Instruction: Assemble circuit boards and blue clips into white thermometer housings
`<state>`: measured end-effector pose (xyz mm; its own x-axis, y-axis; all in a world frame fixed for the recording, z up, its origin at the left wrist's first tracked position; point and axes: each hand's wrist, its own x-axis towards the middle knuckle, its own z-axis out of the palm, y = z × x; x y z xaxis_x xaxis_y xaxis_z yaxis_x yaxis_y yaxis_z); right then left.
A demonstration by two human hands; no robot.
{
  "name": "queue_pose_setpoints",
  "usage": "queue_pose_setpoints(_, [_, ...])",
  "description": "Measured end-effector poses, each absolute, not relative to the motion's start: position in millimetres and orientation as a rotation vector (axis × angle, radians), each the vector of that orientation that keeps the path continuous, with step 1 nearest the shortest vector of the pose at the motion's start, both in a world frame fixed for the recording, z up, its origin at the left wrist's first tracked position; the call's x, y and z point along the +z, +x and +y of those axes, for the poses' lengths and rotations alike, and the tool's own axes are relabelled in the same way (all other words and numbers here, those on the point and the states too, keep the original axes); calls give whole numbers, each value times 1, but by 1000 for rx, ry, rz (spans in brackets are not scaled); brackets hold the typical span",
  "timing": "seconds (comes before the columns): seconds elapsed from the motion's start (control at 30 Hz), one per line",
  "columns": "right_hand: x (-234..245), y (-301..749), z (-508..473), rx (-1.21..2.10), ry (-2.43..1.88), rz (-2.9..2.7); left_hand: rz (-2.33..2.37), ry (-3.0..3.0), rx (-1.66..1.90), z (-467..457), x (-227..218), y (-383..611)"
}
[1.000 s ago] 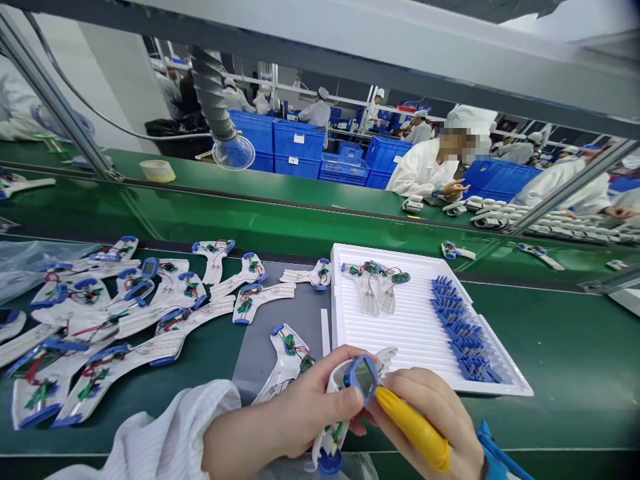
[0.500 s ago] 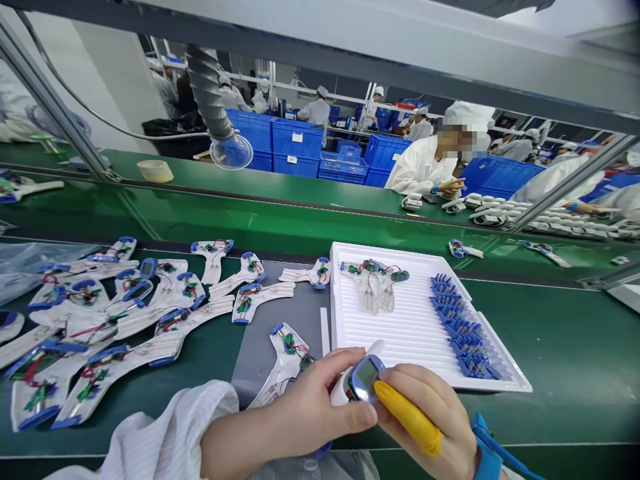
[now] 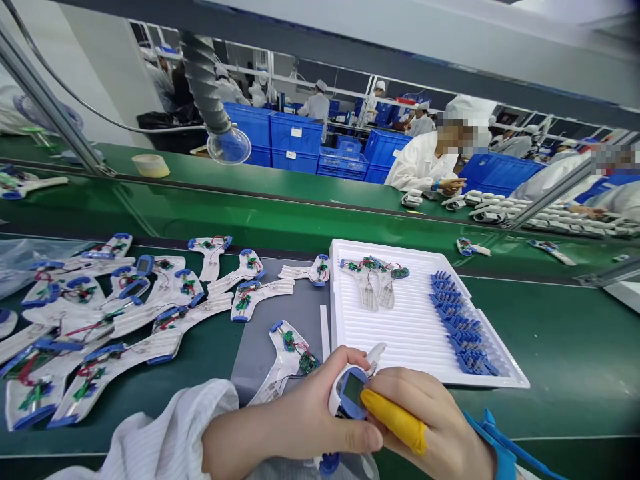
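Observation:
A white and blue handheld thermometer with a small grey screen is between my hands, at the front of the bench. My left hand wraps round its left side, thumb stretched along the near side. My right hand, with a yellow finger cot on one finger, presses its fingers against the right edge of the blue screen frame. A white shell piece sticks out behind the fingers. Beside my left wrist lies an open half-shell with green boards and red wires. My palms hide the thermometer's lower part.
A white ribbed tray holds two wired half-shells and a row of blue plastic parts. Several more half-shells are heaped at left. Behind runs a green conveyor; a co-worker sits across it.
Both hands have shifted slightly left with the thermometer, and its screen has turned a little. The white shell piece behind it shows more. The view has moved slightly.

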<state>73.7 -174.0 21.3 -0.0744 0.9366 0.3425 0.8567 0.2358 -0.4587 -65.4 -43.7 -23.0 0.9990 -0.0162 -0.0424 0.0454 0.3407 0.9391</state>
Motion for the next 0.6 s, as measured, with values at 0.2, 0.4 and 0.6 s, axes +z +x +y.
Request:
queue_pose_setpoints(0.2, [10, 74, -175, 104, -1652, -1939, 145, 1766, 52, -44, -16, -66])
queue_pose_setpoints(0.4, [3, 76, -182, 68, -1557, -1937, 143, 1661, -133, -40, -16, -61])
queue_pose_setpoints(0.6, [2, 72, -182, 65, -1599, -1957, 141, 1676, -42, -51, -18, -57])
